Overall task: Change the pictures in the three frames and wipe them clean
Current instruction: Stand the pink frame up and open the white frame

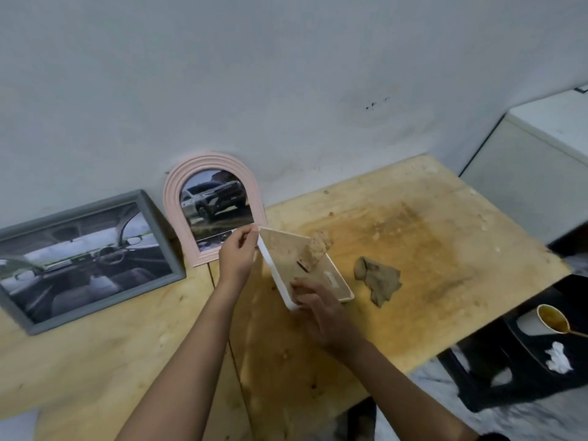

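White frame sits mid-view, back side up, tilted and held off the surface by both hands. Its stand is flipped out, so the back is what gets worked on. Probably the picture swap on the third frame.

Left hand is at the frame's 11 o'clock corner. Its grip is a fingertip pinch right at that corner, though whether it has the rim or a picture edge is hard to tell. Right hand is at the 5 o'clock end, fingers wrapped on the lower edge. It steadies the frame so the left can pick at the corner.

Grey frame, at 9 o'clock of the white one, leans on the wall with a car-interior picture in it. Pink frame, at 11 o'clock, also leans there and shows a car. Both look parked out of the way.

Cloth lies crumpled on the surface at 3 o'clock of the white frame, just beside it and ready for wiping. Nobody is touching it.

Cup with a spoon sits on a dark stool at 4 o'clock, well apart.

Risk: the frame is held by two corners only, so it could twist.
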Tool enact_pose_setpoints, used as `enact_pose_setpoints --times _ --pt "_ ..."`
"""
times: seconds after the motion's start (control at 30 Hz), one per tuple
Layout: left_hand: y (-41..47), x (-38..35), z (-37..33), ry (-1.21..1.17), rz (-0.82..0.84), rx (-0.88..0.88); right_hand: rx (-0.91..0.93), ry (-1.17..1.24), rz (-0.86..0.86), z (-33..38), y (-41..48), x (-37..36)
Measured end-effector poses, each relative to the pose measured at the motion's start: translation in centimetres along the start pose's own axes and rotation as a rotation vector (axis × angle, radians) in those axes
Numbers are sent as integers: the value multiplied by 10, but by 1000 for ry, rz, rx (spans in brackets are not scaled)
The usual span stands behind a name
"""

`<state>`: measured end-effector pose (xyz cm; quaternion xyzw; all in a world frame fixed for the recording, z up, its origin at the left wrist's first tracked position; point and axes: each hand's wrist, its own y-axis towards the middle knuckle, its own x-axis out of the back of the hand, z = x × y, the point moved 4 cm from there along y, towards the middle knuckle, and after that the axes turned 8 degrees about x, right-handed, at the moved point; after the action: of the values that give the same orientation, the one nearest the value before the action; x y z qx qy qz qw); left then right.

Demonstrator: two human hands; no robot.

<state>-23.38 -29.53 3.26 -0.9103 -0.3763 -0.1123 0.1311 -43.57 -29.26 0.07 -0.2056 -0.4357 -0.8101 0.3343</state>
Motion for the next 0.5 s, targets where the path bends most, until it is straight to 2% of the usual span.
enact_pose_setpoints --times 0.13,0.3,0.4,0.5 --pt "-23 31 40 138 -7 31 95 -180 84 37 -21 -50" --pt "-32 51 97 343 76 57 66 -276 269 50 -53 -101" --pt "-38 55 126 392 70 157 46 -274 363 51 -63 -112" --pt "-49 55 139 461 -1 164 57 -227 456 48 -70 -113"
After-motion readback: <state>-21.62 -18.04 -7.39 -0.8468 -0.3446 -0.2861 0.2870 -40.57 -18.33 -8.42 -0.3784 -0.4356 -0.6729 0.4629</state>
